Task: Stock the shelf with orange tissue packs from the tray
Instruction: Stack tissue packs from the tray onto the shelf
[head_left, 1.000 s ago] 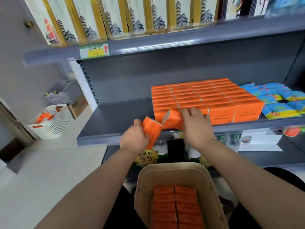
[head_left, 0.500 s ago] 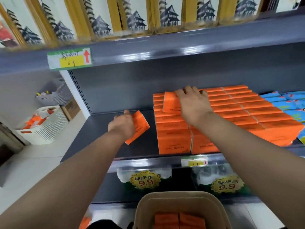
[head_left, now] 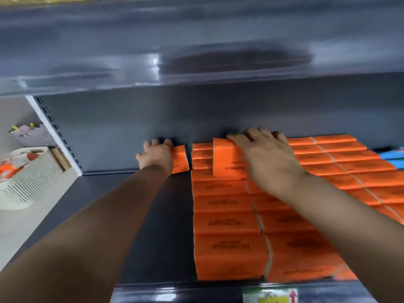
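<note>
Two orange tissue packs are in hand at mid-frame, near the back of the shelf. The left hand curls round a single pack, half hiding it, left of the stocked rows. The right hand grips a raised pack atop those rows, its print blurred. Blue packs are cut off at the right edge.

The shelf lay bare along its left half, front edge to back panel, a wide lane beside the block of orange tissue packs filling the right half. At the lane's back, the left hand and its gripped pack sat just beside the block. Room ran above the block under the upper shelf, except where the right hand held another pack on the back rows.
</note>
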A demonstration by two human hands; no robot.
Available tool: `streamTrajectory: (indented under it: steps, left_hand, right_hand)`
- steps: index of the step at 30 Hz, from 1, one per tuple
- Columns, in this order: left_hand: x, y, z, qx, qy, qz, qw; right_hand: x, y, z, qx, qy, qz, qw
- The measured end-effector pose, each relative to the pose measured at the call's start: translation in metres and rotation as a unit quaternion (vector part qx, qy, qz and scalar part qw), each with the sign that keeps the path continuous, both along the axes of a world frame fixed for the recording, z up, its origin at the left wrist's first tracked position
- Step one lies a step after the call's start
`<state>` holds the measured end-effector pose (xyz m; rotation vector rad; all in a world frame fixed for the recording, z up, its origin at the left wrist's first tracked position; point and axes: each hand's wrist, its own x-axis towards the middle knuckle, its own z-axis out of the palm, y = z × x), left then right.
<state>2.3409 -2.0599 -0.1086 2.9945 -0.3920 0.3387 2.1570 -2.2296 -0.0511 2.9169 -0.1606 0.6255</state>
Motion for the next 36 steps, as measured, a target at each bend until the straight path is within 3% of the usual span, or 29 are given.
streamTrajectory:
  steps: [4,9,14,21,29,36]
  left_hand:
    - [0.006,-0.012,-0.004,-0.059,-0.02,-0.03,0.998]
    - [0.007,0.001,-0.007,-0.194,-0.02,-0.061,0.979]
    - [-0.005,0.05,-0.003,-0.234,-0.016,-0.048,0.971]
    - [-0.017,0.113,0.007,-0.215,0.03,-0.059,0.974]
    - [-0.019,0.115,-0.024,-0.188,0.074,-0.124,0.971]
    - [-0.025,0.083,-0.03,-0.183,0.132,-0.121,0.967]
  right_hand:
    - [0.002,-0.001,0.002,0.016,0.0,0.008,1.0]
    - [0.001,0.008,0.009,0.038,-0.006,0.013,0.999]
    - [0.022,0.046,0.023,0.092,-0.028,0.049,0.994]
    - [0.102,0.119,0.009,0.144,-0.016,0.102,0.984]
    - [0.139,0.135,-0.047,0.079,0.099,0.046,0.991]
    - [0.14,0.119,-0.048,0.043,0.094,-0.006,0.995]
